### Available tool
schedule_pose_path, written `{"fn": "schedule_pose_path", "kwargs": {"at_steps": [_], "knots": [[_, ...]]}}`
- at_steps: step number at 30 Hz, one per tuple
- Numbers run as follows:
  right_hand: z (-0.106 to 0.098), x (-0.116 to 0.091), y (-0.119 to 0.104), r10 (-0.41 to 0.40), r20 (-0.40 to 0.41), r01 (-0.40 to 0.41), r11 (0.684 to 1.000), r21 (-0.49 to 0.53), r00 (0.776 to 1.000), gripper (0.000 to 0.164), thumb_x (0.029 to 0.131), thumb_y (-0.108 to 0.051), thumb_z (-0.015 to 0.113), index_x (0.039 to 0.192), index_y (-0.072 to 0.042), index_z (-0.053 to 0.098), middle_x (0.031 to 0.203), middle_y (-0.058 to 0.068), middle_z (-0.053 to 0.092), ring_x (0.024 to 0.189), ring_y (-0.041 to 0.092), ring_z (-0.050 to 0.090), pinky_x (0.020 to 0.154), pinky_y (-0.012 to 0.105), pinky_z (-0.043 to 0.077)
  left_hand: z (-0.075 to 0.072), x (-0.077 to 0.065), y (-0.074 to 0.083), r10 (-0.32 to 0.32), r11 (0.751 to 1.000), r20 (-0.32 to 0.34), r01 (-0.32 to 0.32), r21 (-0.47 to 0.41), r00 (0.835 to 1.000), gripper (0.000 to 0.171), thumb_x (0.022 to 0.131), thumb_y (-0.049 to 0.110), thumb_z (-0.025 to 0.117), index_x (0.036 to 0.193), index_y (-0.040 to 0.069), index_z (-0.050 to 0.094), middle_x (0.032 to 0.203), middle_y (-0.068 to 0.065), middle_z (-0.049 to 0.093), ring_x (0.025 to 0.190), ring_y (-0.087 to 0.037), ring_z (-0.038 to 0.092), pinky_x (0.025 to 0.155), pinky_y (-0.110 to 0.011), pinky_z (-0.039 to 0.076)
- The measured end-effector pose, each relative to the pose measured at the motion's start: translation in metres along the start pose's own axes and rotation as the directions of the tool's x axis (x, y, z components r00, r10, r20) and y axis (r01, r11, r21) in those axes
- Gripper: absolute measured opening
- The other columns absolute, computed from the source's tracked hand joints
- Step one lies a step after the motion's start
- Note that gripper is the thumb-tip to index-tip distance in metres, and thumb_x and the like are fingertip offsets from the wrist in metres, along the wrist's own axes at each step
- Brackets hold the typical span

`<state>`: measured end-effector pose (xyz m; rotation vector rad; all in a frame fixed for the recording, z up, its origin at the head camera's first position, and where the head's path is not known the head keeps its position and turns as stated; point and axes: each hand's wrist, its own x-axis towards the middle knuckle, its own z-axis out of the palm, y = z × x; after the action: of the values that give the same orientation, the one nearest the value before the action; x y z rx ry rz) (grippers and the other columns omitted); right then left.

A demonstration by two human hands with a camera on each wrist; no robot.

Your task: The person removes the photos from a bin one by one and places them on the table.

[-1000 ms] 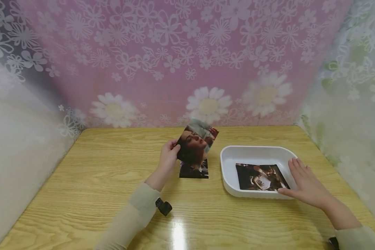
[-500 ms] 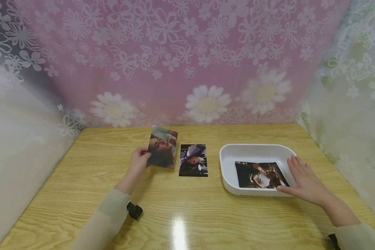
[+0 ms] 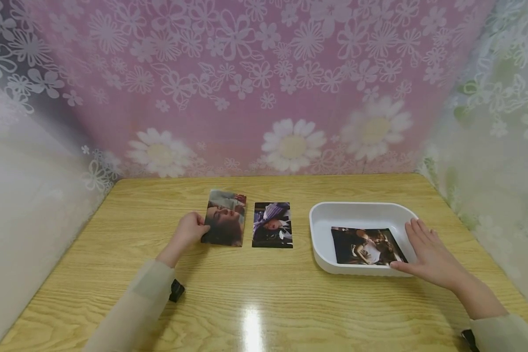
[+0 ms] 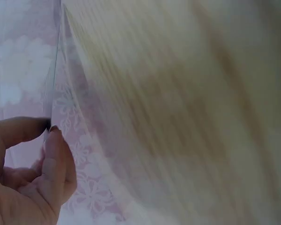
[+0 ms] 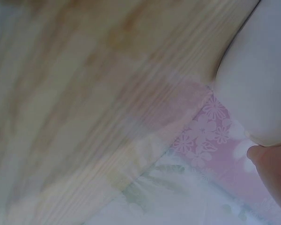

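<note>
My left hand point(image 3: 190, 229) pinches the left edge of a photo print point(image 3: 225, 219) between thumb and fingers; the print shows a face in reddish tones. In the left wrist view the print point(image 4: 52, 84) appears nearly edge-on at the fingertips. A second photo print point(image 3: 273, 225), with a purple hat in it, lies flat on the table just right of the held one. My right hand point(image 3: 433, 256) rests on the right rim of a white tray point(image 3: 320, 261), fingers straight, thumb at the near rim. Inside the tray is a dark photo print point(image 3: 369, 247).
Everything stands on a wood-grain table point(image 3: 158, 205). Behind it hangs a pink flowered backdrop point(image 3: 229, 98), with pale flowered sheets point(image 3: 506, 195) along the sides. A bright reflection lies near the table's front.
My left hand has carried its print leftwards and down, off the purple-hat print and to its left, uncovering that print. The right hand and tray stay in place.
</note>
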<state>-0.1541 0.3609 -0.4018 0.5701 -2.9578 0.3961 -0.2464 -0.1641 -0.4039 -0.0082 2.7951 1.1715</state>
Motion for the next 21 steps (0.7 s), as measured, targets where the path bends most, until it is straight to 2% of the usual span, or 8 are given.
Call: {"fn": "schedule_pose_path", "kwargs": {"at_steps": [3, 5, 9, 13, 16, 21], "knots": [[0.0, 0.0, 0.0, -0.001, -0.001, 0.001, 1.0, 0.002, 1.0, 0.1, 0.075, -0.043, 0.065, 0.133, 0.017, 0.009, 0.135, 0.038, 0.007, 0.129, 0.035, -0.009, 0.1, 0.043, -0.013, -0.002, 0.003, 0.0, 0.002, 0.997, 0.039, -0.005, 0.073, 0.999, 0.036, 0.082, 0.006, 0.06, 0.055, 0.009, 0.037, 0.048, 0.002, 0.026, 0.042, -0.011, 0.025, 0.047, -0.026, 0.029], [0.0, 0.0, 0.0, -0.002, -0.002, 0.002, 1.0, 0.003, 1.0, 0.1, 0.075, -0.043, 0.065, 0.133, 0.017, 0.009, 0.135, 0.038, 0.007, 0.129, 0.035, -0.01, 0.1, 0.043, -0.013, -0.003, 0.005, 0.0, -0.006, 0.993, 0.06, -0.001, 0.117, 0.998, 0.042, 0.082, 0.007, 0.061, 0.05, 0.011, 0.033, 0.046, 0.004, 0.022, 0.041, -0.01, 0.021, 0.045, -0.025, 0.027], [0.0, 0.0, 0.0, -0.006, -0.004, 0.006, 1.0, 0.002, 1.0, 0.1, 0.075, -0.042, 0.064, 0.133, 0.017, 0.009, 0.136, 0.038, 0.007, 0.129, 0.034, -0.01, 0.1, 0.043, -0.013, -0.005, 0.008, 0.0, -0.027, 0.979, 0.094, 0.007, 0.205, 0.995, 0.045, 0.081, 0.009, 0.063, 0.048, 0.013, 0.032, 0.046, 0.004, 0.022, 0.041, -0.009, 0.02, 0.044, -0.024, 0.025], [0.0, 0.0, 0.0, -0.009, -0.005, 0.009, 1.0, -0.002, 1.0, 0.1, 0.075, -0.043, 0.065, 0.133, 0.017, 0.009, 0.135, 0.038, 0.007, 0.129, 0.034, -0.009, 0.1, 0.042, -0.013, -0.005, 0.01, -0.002, -0.049, 0.969, 0.133, 0.015, 0.245, 0.99, 0.045, 0.081, 0.011, 0.063, 0.047, 0.014, 0.033, 0.045, 0.005, 0.022, 0.041, -0.009, 0.02, 0.043, -0.024, 0.024], [0.001, 0.0, 0.0, -0.015, -0.008, 0.015, 1.0, -0.004, 1.0, 0.1, 0.075, -0.043, 0.065, 0.133, 0.017, 0.009, 0.135, 0.038, 0.008, 0.13, 0.034, -0.009, 0.1, 0.042, -0.013, -0.004, 0.012, -0.004, -0.066, 0.963, 0.156, 0.022, 0.27, 0.986, 0.044, 0.081, 0.012, 0.063, 0.047, 0.013, 0.034, 0.045, 0.004, 0.024, 0.041, -0.009, 0.021, 0.043, -0.024, 0.025], [0.001, -0.001, 0.0, -0.019, -0.014, 0.019, 1.0, -0.006, 1.0, 0.099, 0.075, -0.042, 0.065, 0.132, 0.017, 0.01, 0.135, 0.038, 0.009, 0.13, 0.034, -0.009, 0.101, 0.043, -0.012, -0.004, 0.013, -0.004, -0.076, 0.953, 0.169, 0.022, 0.302, 0.983, 0.031, 0.08, 0.012, 0.064, 0.054, 0.007, 0.046, 0.049, 0.0, 0.041, 0.044, -0.013, 0.038, 0.047, -0.026, 0.034]]}}
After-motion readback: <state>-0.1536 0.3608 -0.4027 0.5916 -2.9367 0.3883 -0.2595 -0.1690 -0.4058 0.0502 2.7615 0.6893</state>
